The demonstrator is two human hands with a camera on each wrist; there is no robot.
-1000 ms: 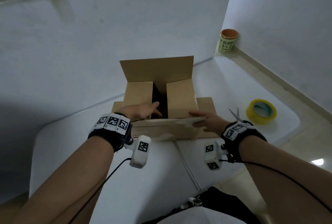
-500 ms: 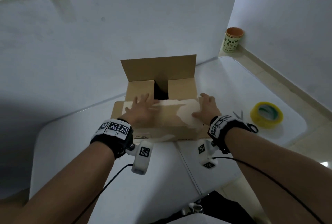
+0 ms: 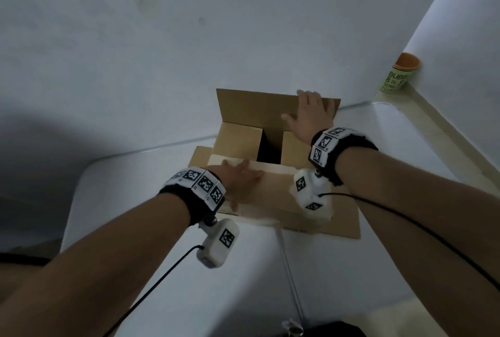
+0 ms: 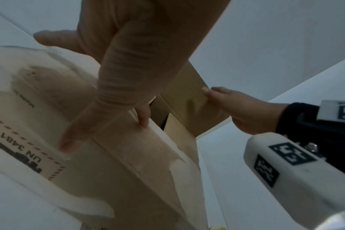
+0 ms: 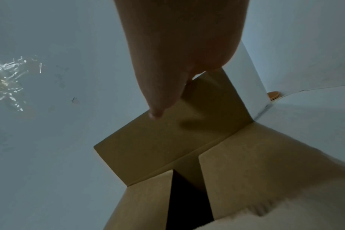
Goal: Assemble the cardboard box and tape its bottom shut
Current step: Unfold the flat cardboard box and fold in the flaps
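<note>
The brown cardboard box [image 3: 273,201] stands on the white table, open side up. Its two short flaps are folded inward with a dark gap [image 3: 269,147] between them. My left hand [image 3: 238,177] lies flat on the pale near flap [image 4: 128,155], fingers straight, pressing it down over the opening. My right hand [image 3: 308,117] reaches across to the far flap [image 3: 257,109], which stands upright. Its thumb [image 5: 156,112] is on the flap's inner face and the fingers go over the top edge. A printed label [image 4: 20,147] shows on the near flap.
A green cup with an orange rim [image 3: 400,74] stands on the ledge in the back right corner. The white wall rises close behind the box. The white table [image 3: 135,228] stretches toward me, with a seam running down its middle.
My right hand left the near flap and moved across to take the upright far flap. The left hand stayed pressing the near flap. The tape roll and scissors have dropped out of view.
</note>
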